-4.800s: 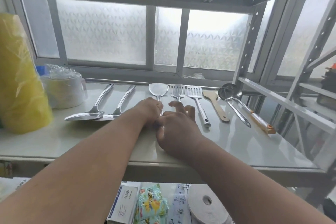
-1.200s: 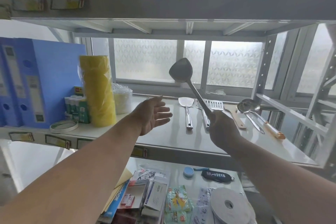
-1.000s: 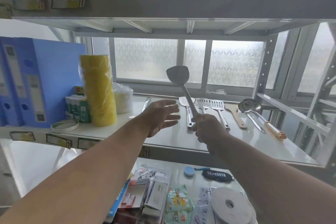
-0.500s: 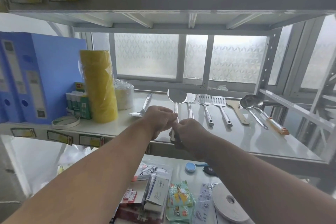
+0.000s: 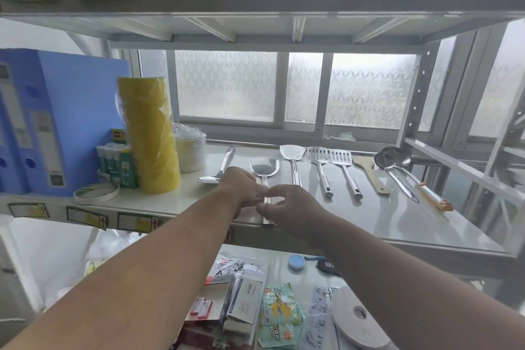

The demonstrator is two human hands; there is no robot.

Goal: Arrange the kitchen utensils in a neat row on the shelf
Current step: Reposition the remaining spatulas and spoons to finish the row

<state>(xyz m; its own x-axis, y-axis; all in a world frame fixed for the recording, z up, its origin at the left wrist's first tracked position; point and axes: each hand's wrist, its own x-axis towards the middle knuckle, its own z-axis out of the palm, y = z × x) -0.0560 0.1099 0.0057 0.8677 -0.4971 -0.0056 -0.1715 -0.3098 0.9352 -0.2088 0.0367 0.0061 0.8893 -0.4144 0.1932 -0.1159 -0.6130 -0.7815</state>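
We see both hands meet at centre over the spatula (image 5: 264,169) handle: left hand (image 5: 243,189) curled, grip hidden; right hand (image 5: 287,204) loosely pinching it. Its blade lies on the shelf (image 5: 397,224), the other utensils (image 5: 319,167) rowed toward two o'clock.

On the shelf (image 5: 369,224), the spatula (image 5: 263,169) lies between the ladle (image 5: 218,169) and turner (image 5: 292,159).
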